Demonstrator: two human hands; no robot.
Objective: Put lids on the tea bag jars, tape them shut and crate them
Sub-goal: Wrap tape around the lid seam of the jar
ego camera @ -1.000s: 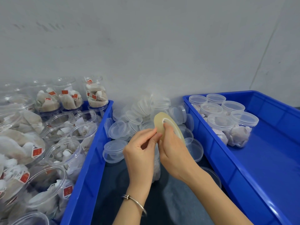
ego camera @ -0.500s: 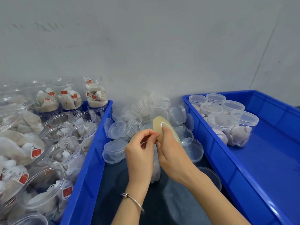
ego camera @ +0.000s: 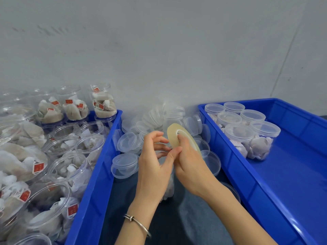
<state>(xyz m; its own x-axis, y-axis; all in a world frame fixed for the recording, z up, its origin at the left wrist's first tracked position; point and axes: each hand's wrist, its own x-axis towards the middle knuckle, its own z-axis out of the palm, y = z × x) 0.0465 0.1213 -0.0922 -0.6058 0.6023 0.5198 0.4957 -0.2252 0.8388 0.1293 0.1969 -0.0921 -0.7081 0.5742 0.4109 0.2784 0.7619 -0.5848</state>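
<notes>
Right hand (ego camera: 190, 167) fingers gripping tape roll (ego camera: 177, 137), left hand (ego camera: 155, 163) thumb pinching it, dark surface (ego camera: 185, 218), grey wall (ego camera: 159, 50)

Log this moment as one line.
phase: taping | right hand: holds tape roll | left hand: picking at tape end | right crate: lidded jars

blue crates (ego camera: 99, 175): 2 | lidded jars (ego camera: 237, 133): 6 | tape roll (ego camera: 172, 134): 1 | hands (ego camera: 154, 167): 2
</notes>
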